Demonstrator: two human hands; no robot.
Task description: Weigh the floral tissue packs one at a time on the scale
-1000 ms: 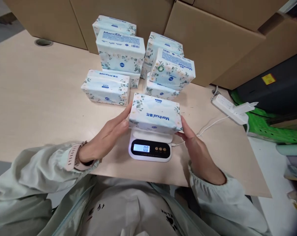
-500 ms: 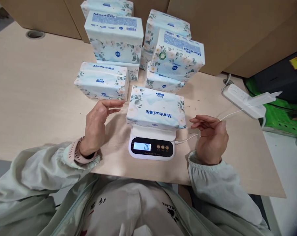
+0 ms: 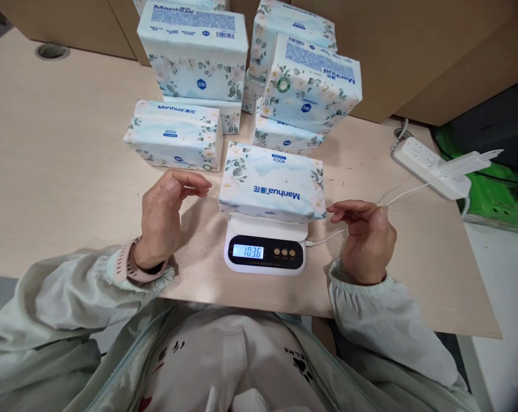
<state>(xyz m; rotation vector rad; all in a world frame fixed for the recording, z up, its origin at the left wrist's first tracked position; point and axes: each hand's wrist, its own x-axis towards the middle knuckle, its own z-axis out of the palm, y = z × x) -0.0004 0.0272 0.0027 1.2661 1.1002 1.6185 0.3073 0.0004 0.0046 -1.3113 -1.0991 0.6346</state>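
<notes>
So one pack (image 3: 271,180) is set on the scale (image 3: 265,269), hanging over the sides of the white plate, its Manhua print seen upside down from the near side. 103.6 is shown on the lit screen, and a white cable (image 3: 327,238) is plugged into the scale's right side.

The hands are held apart, one on each side of the scale, fingers loosely bent. The left hand (image 3: 162,212), with a pink watch band (image 3: 125,260) worn on that wrist, is kept clear of the pack. The right hand (image 3: 364,237) is held with its fingertips just beside the pack's end; whether it's being touched can't really be told.

Beyond the scale, a loose pack (image 3: 173,137) is placed to the left, with more packs piled farther back in a left stack (image 3: 194,63) and a right stack (image 3: 310,86). Well to the right of the scale, a power strip (image 3: 430,166) can be seen.
</notes>
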